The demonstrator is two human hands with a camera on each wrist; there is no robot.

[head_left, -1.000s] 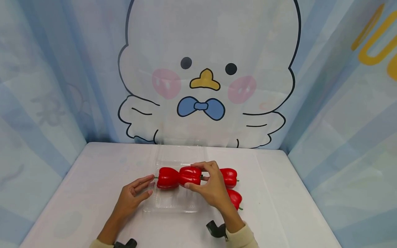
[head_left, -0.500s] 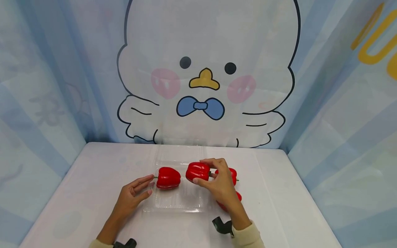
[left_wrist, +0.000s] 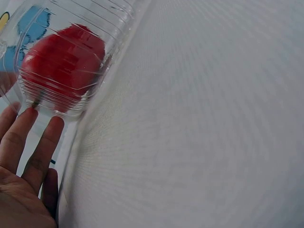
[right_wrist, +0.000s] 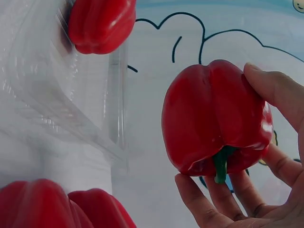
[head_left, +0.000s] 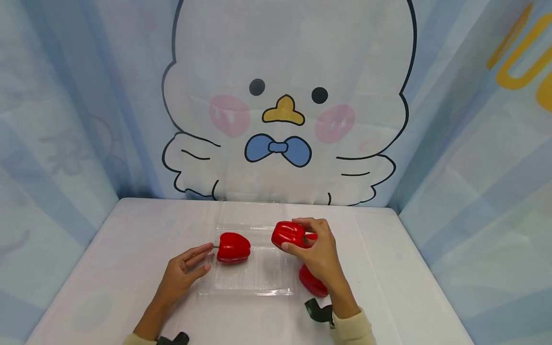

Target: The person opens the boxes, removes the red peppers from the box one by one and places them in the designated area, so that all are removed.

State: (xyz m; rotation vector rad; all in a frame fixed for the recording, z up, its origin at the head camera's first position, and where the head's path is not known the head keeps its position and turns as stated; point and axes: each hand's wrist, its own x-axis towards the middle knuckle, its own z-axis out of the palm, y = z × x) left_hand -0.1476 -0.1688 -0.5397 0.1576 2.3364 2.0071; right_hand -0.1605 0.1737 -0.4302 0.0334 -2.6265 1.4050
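Note:
A red bell pepper (head_left: 288,234) with a green stem is held up by my right hand (head_left: 321,251), over the right end of a clear plastic container (head_left: 247,293). Thumb and fingers grip its sides in the right wrist view. Inside the container, at the left, lies another red bell pepper (head_left: 233,248), its stem pointing left. My left hand (head_left: 183,270) keeps its fingers extended beside the container's left wall (left_wrist: 71,111); the fingertips appear to touch it. Right of the container is a third red pepper (head_left: 312,281), partly covered by my right hand.
The container's clear lid (head_left: 250,213) lies folded back toward the rear curtain (head_left: 284,177). Two red peppers (right_wrist: 35,204) sit close together in the right wrist view's lower left corner. The white table (head_left: 388,287) has fabric walls on three sides.
My right hand has lifted the bell pepper away from the one in the container, moving it right and slightly up. My left hand and the container have stayed put.

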